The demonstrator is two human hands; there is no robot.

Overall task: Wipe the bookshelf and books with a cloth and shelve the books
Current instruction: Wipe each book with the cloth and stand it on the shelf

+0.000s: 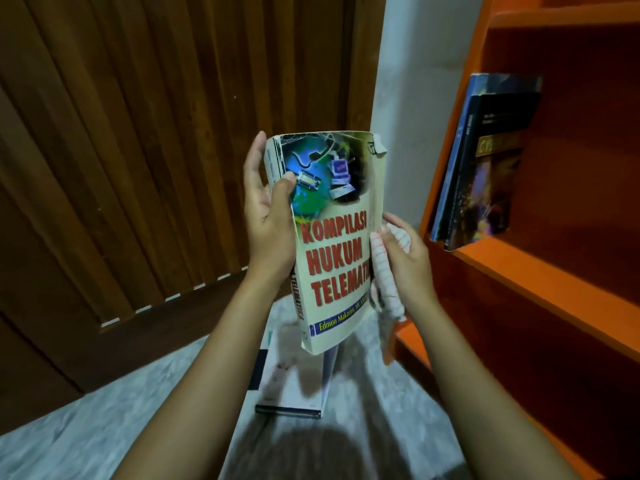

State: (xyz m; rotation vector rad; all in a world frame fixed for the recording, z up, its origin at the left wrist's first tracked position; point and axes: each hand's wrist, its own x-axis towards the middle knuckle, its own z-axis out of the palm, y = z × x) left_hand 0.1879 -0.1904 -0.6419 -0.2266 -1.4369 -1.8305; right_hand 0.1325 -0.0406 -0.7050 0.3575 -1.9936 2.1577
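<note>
Between the wooden door (pixel 138 133) and the orange bookshelf (pixel 540 271), a person holds a worn paperback book (pixel 332 244) upright in front of the camera, its cover facing the viewer with the red title "Kompilasi Hukum Telematika" under a picture of a globe and computers; the cover's top right corner is torn and curled; the left hand (pixel 268 223) grips the book along its spine side, thumb pressed on the front cover over the globe and fingers reaching up behind the back; the right hand (pixel 408 261) is curled round a bunched white cloth (pixel 384 271) with thin red stripes and holds it against the book's right edge, beside the last letters of the title; a loose end of the cloth hangs down below that hand, in front of the bookshelf's lower corner; on the shelf just right of the held book, a few shelved books (pixel 485 168) stand leaning left against the bookshelf's side panel, the front one dark with a yellow band of lettering, a blue one behind it; directly below the held book, a small stack of books (pixel 294 386) lies flat on the pale marbled floor (pixel 86 427); a white wall (pixel 415 81) shows between door and bookshelf.
</note>
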